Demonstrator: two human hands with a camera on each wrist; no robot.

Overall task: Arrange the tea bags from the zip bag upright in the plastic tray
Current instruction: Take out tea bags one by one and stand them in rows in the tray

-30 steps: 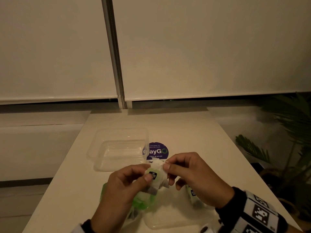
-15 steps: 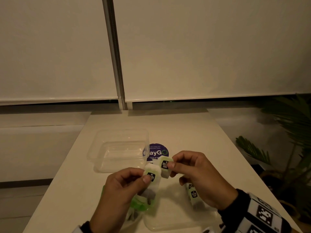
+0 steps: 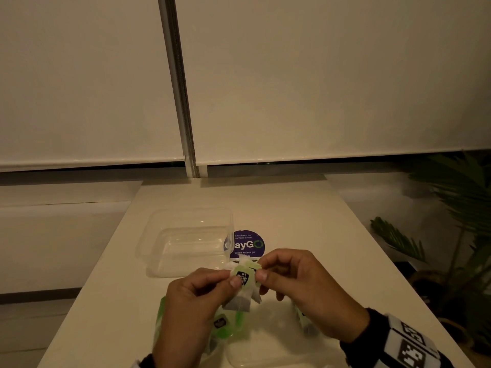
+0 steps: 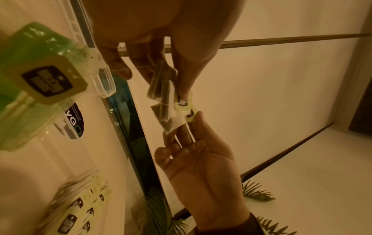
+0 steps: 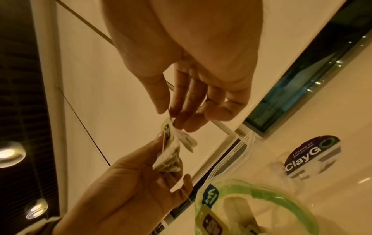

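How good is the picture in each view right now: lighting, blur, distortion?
Head view: dim, warm light; the clear tray is faint against the table, but the tea bags between the left hand and right hand stay readable. Left wrist view: strong wide-angle warp, with the near zip bag blurred. Right wrist view: ceiling lamps glare at the left.

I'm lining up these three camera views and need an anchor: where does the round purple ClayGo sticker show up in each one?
Head: the ClayGo sticker lies centre frame on the table, just right of the plastic tray, beyond both hands.
Left wrist: the sticker is at the left, turned sideways, partly behind the zip bag.
Right wrist: the sticker is at the right edge, its lettering tilted.
Shared landmark: the tray's clear rim beside the sticker.
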